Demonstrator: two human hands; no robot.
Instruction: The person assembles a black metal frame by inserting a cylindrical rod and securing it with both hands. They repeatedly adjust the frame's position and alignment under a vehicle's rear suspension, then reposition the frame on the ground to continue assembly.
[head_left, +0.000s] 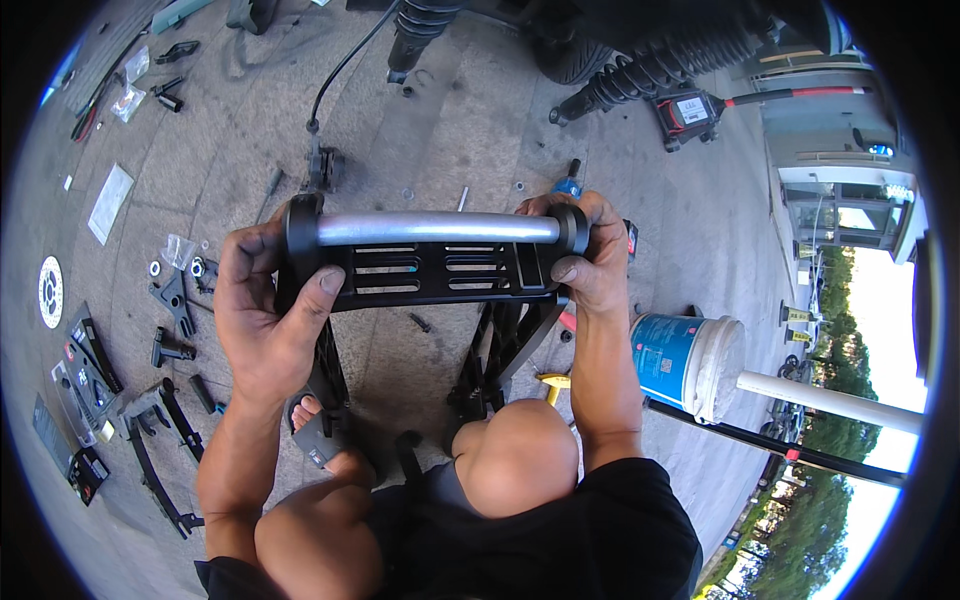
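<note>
I hold a black slotted rack point(430, 270) with a silver tube handle point(437, 227) across its top, upright in front of my knees. My left hand point(268, 305) grips its left end, thumb pressed on the front plate. My right hand point(588, 255) grips the right end around the black end cap. The rack's black legs point(495, 350) run down toward the concrete between my knees.
Black brackets, bolts and small plastic bags point(175, 290) lie scattered on the concrete at left, with a brake disc point(50, 290) and a white sheet point(110, 202). A blue-and-white bucket point(688, 362) lies at right. Scooter suspension and a tyre point(600, 60) stand ahead.
</note>
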